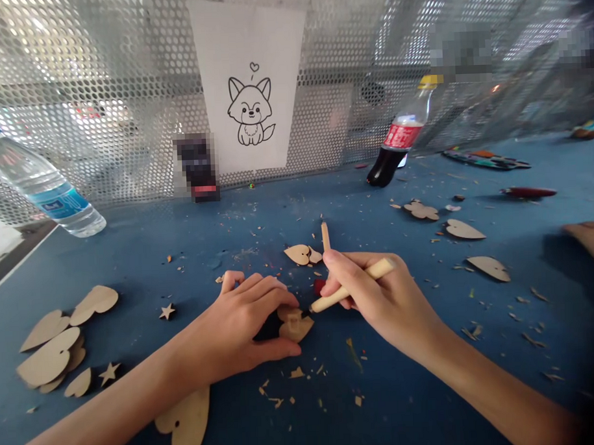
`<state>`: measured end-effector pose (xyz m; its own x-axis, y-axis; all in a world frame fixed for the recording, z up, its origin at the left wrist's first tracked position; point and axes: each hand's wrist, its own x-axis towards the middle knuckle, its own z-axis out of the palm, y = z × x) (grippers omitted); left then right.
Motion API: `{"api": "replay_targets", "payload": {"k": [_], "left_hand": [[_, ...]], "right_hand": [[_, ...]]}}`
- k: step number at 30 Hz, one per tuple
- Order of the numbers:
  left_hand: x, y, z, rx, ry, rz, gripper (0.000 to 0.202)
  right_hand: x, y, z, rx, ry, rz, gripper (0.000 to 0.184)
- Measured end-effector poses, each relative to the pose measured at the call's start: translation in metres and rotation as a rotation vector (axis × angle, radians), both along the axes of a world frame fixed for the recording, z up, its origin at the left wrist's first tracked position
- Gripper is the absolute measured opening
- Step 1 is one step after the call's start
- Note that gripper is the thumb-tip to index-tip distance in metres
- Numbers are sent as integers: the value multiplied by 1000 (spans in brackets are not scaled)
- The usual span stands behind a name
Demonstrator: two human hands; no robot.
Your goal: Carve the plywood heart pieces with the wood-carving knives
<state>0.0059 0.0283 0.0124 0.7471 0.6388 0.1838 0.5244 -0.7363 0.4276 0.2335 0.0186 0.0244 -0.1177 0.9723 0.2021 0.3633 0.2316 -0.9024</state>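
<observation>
My left hand [244, 315] rests on the blue table, thumb and fingers closed around the edge of a small wooden heart [298, 326]. A lighter square-like patch shows on this heart. My right hand [392, 303] grips a thick, pale wooden pencil [336, 298], slanted, its dark tip at the heart's right edge. Just beyond the right fingers a second pale wooden stick [325, 234] sticks up; whether the hand touches it I cannot tell. Partly hidden by those fingers is a small red thing [319, 286]. Another wooden heart with a hole [298, 253] lies farther back.
Wooden hearts [48, 358] and two small stars [167, 311] lie left; a large heart [187, 424] is under my left forearm. Wood chips litter the table. A water bottle [57, 198], cola bottle [396, 141] and fox drawing [251, 110] stand behind. Another person's hand [590, 238] is right.
</observation>
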Motion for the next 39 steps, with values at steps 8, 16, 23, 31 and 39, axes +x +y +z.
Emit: {"api": "replay_targets", "payload": {"k": [8, 16, 23, 31, 39], "left_hand": [[1, 0, 0, 3, -14, -8, 36], [2, -1, 2, 18, 8, 7, 36], [1, 0, 3, 48, 17, -22, 35], [1, 1, -1, -4, -2, -6, 36], [1, 3, -1, -41, -15, -10, 34]], "right_hand": [[-2, -2, 1, 94, -113, 79, 55], [-8, -10, -1, 139, -180, 94, 54], [-5, 3, -10, -89, 67, 75, 57], [-1, 3, -7, -61, 183, -14, 56], [2, 1, -4, 123, -24, 11, 52]]}}
